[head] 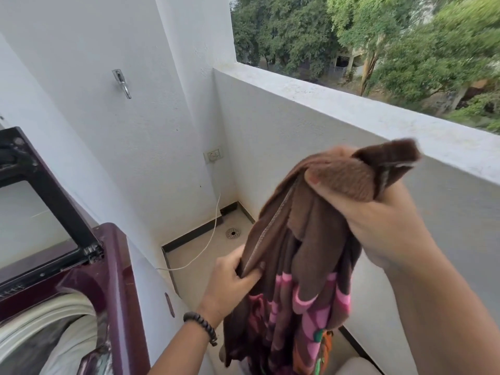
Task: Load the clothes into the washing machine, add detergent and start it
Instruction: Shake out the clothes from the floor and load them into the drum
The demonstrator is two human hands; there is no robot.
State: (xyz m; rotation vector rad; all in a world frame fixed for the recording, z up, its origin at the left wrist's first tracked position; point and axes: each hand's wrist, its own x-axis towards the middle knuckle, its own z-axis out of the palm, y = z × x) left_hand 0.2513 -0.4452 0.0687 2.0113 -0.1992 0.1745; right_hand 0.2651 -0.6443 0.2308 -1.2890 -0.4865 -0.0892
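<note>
A brown towel (305, 239) with pink patterns hangs in the air at centre right. My right hand (378, 220) grips its bunched top. My left hand (232, 280), with a dark bead bracelet on the wrist, pinches the towel's left edge lower down. The maroon top-load washing machine (116, 280) stands at the lower left, its dark glass lid (40, 212) raised. Inside its drum (40, 334) lies some pale cloth. The towel is to the right of the machine, not over the drum.
White balcony walls close in on the left and back. A parapet (351, 112) runs along the right, with trees beyond. A wall socket (213, 155) with a thin white cable, a wall tap (123, 82) and a floor drain (232, 233) are in the far corner.
</note>
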